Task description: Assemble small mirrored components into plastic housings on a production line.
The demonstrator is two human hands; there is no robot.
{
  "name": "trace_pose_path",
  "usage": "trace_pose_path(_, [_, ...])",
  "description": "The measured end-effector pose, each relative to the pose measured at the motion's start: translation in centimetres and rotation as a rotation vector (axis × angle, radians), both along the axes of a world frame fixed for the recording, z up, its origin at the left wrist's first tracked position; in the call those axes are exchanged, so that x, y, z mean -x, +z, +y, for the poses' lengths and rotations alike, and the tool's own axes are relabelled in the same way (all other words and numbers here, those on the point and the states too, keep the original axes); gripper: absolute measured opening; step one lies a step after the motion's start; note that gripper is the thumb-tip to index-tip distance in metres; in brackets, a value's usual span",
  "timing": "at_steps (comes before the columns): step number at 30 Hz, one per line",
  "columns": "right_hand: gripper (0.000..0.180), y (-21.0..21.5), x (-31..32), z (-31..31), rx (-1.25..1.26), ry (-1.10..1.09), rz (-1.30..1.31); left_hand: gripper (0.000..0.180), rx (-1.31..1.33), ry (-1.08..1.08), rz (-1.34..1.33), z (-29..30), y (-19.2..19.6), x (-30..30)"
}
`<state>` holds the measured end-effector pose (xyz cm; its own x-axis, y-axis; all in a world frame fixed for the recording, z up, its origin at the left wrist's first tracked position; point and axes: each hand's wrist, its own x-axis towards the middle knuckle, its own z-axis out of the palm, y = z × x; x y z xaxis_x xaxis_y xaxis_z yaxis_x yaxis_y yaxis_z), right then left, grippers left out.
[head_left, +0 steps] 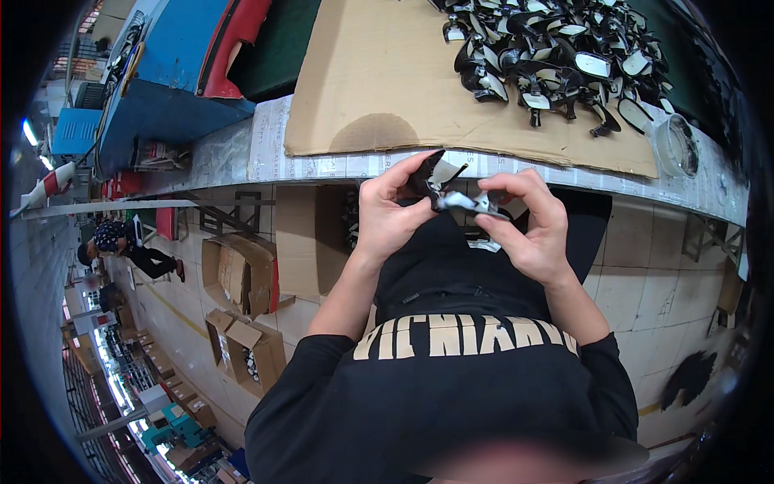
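In front of my body, just off the table's near edge, both hands are raised close together. My left hand [391,214] pinches a glossy black shoe heel [442,174] with a pale inner face, thumb and fingers on its left side. A shiny, whitish-lit part stretches from it to my right hand [528,222]. There, thumb and forefinger close on a thin dark end; whether this is one heel or two touching pieces, I cannot tell. Beyond them a pile of similar black heels [556,60], many with white faces, lies on a cardboard sheet [363,89].
The cardboard covers the wrapped tabletop [266,145]. A clear round tape roll [676,145] stands at its right corner. Blue machinery [177,81] is at the left. Open cartons [242,270] sit on the floor below, left of my legs. Farther left is another person [113,238].
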<state>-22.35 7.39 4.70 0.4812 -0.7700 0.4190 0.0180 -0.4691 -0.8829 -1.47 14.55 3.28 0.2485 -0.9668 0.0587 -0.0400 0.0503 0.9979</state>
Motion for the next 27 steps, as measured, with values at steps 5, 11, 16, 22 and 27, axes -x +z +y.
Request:
trace_pose_path(5, [0.038, 0.1, -0.1, -0.8, -0.006, -0.036, -0.027, 0.058, -0.024, -0.015, 0.026, 0.4, 0.3, 0.2])
trace_pose_path(11, [0.037, -0.3, -1.3, -0.9, 0.24, -0.105, 0.096, 0.059, -0.128, -0.071, -0.062, 1.0, 0.8, 0.5])
trace_pose_path(16, [0.035, -0.6, -1.3, -2.2, 0.335, -0.249, 0.138, 0.059, -0.116, -0.073, -0.154, 1.3, 0.4, 0.5])
trace_pose_path(22, [0.033, -0.1, -0.5, -1.4, 0.221, -0.277, 0.109, 0.061, -0.122, -0.039, 0.015, 1.1, 0.2, 0.6])
trace_pose_path(27, [0.036, -0.8, -0.9, -0.1, 0.239, -0.141, 0.12, 0.064, -0.09, -0.026, 0.252, 1.0, -0.3, 1.1])
